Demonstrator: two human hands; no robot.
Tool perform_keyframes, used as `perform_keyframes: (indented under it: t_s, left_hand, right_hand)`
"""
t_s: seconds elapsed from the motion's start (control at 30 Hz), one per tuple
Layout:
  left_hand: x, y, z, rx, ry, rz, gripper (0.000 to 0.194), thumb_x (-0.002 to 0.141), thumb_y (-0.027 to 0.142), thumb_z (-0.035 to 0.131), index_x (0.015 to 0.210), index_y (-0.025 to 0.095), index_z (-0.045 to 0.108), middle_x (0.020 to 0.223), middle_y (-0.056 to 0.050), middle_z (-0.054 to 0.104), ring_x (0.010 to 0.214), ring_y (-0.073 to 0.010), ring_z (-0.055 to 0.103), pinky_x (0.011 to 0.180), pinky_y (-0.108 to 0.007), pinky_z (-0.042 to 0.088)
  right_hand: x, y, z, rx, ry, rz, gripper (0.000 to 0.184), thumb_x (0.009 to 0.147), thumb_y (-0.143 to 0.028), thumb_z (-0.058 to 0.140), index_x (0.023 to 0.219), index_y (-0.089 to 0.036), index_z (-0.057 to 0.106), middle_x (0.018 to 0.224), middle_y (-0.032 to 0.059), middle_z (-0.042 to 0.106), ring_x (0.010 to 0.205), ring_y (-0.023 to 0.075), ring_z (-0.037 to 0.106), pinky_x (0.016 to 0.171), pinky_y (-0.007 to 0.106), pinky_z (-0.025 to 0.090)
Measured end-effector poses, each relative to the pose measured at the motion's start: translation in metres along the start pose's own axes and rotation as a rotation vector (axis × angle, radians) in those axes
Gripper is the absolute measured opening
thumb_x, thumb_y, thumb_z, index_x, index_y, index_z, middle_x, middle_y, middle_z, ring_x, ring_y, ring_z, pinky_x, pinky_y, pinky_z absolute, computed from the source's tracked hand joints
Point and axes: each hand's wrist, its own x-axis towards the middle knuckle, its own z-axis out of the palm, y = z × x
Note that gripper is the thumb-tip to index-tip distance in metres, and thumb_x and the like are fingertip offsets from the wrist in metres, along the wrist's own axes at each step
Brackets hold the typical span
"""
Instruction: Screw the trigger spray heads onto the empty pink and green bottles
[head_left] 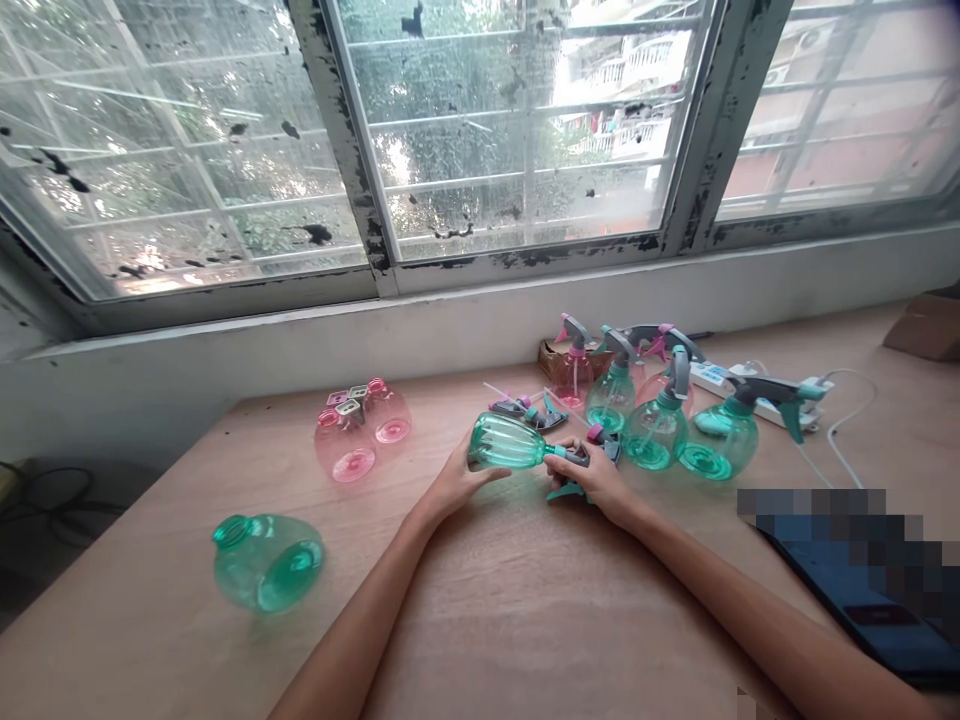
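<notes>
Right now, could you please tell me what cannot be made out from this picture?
Head view:
Held sprayer: partly covered by the right hand.
Dark device: upper part masked by pixelation.
Box: cut off at right edge.
Power strip: partly behind another sprayer.

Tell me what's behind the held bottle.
Behind the green bottle, loose spray heads with grey and pink parts lie on the table. Whatever the bottle and right hand cover can't be made out.
</notes>
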Motion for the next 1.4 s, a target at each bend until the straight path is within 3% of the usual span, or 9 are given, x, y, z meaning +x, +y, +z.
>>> perform_keyframes:
  t_s: [0.2, 0.43, 0.6, 0.73, 0.97, 1.23, 1.3, 1.4]
  left_hand:
    - [-0.0016, 0.0033, -0.0014, 0.064, 0.034, -0.041, 0.054, 0.082, 0.044, 0.073, 0.127, 0.019, 0.057, 0.122, -0.011, 0.067, 0.114, -0.0283, 0.062, 0.099, -0.042, 0.048]
    - [0.0007, -0.0039, -0.0011, 0.006, 0.008, 0.012, 0.083, 0.075, 0.040, 0.081, 0.145, 0.023, 0.040, 0.134, -0.012, 0.060, 0.123, -0.0291, 0.057, 0.104, -0.042, 0.045]
    - [-0.0009, -0.0036, -0.0046, 0.050, 0.047, -0.018, 0.055, 0.087, 0.047, 0.066, 0.132, 0.019, 0.054, 0.126, -0.010, 0.065, 0.116, -0.0282, 0.059, 0.101, -0.039, 0.046]
    - [-0.0017, -0.0017, -0.0055, 0.071, 0.049, -0.045, 0.047, 0.087, 0.047, 0.066, 0.124, 0.019, 0.060, 0.121, -0.009, 0.068, 0.114, -0.0286, 0.061, 0.099, -0.040, 0.047]
    - [-0.0011, -0.0045, -0.0023, -0.043, 0.022, -0.021, 0.089, 0.076, 0.032, 0.080, 0.151, 0.030, 0.032, 0.151, -0.009, 0.046, 0.134, -0.0297, 0.049, 0.109, -0.042, 0.041]
    - [-0.0016, 0.0021, -0.0030, 0.035, 0.020, -0.066, 0.059, 0.079, 0.045, 0.076, 0.128, 0.018, 0.058, 0.124, -0.012, 0.067, 0.114, -0.0296, 0.062, 0.098, -0.041, 0.049]
    - [-0.0012, 0.0009, -0.0018, 0.020, 0.027, -0.047, 0.068, 0.075, 0.043, 0.079, 0.134, 0.020, 0.054, 0.131, -0.012, 0.064, 0.119, -0.0300, 0.060, 0.101, -0.042, 0.048]
    - [-0.0013, -0.0033, -0.0003, -0.003, 0.046, -0.014, 0.095, 0.069, 0.036, 0.084, 0.150, 0.028, 0.035, 0.148, -0.010, 0.051, 0.131, -0.0305, 0.051, 0.109, -0.043, 0.042]
  right_hand:
    - [-0.0002, 0.0019, 0.0007, -0.016, -0.008, -0.001, 0.042, 0.070, -0.050, 0.082, 0.091, -0.020, 0.062, 0.071, 0.0006, 0.072, 0.060, 0.0187, 0.065, 0.061, 0.034, 0.055]
    - [0.0015, 0.0029, 0.0002, 0.026, 0.048, 0.008, 0.043, 0.070, -0.053, 0.082, 0.089, -0.020, 0.060, 0.074, 0.0009, 0.071, 0.061, 0.0189, 0.066, 0.062, 0.034, 0.055]
    - [0.0014, 0.0068, -0.0001, -0.008, 0.029, -0.015, 0.040, 0.072, -0.047, 0.082, 0.092, -0.021, 0.061, 0.067, -0.0016, 0.069, 0.061, 0.0186, 0.065, 0.063, 0.033, 0.052]
    - [0.0008, 0.0075, -0.0009, -0.014, 0.025, -0.013, 0.039, 0.073, -0.046, 0.082, 0.095, -0.020, 0.061, 0.066, -0.0019, 0.069, 0.061, 0.0191, 0.064, 0.064, 0.034, 0.052]
    - [0.0036, 0.0069, -0.0031, 0.068, 0.041, 0.002, 0.035, 0.075, -0.046, 0.081, 0.086, -0.020, 0.060, 0.074, -0.0009, 0.069, 0.061, 0.0162, 0.064, 0.063, 0.031, 0.051]
    - [0.0018, 0.0074, -0.0020, -0.021, 0.024, 0.000, 0.038, 0.074, -0.046, 0.081, 0.094, -0.019, 0.061, 0.066, -0.0006, 0.070, 0.062, 0.0187, 0.064, 0.065, 0.032, 0.050]
    - [0.0019, 0.0067, -0.0018, -0.005, 0.030, -0.003, 0.036, 0.076, -0.045, 0.081, 0.091, -0.020, 0.061, 0.068, -0.0002, 0.070, 0.062, 0.0181, 0.064, 0.065, 0.032, 0.049]
    - [0.0023, 0.0054, -0.0013, 0.043, 0.046, -0.003, 0.035, 0.075, -0.046, 0.080, 0.086, -0.020, 0.060, 0.073, -0.0001, 0.069, 0.060, 0.0172, 0.064, 0.064, 0.031, 0.050]
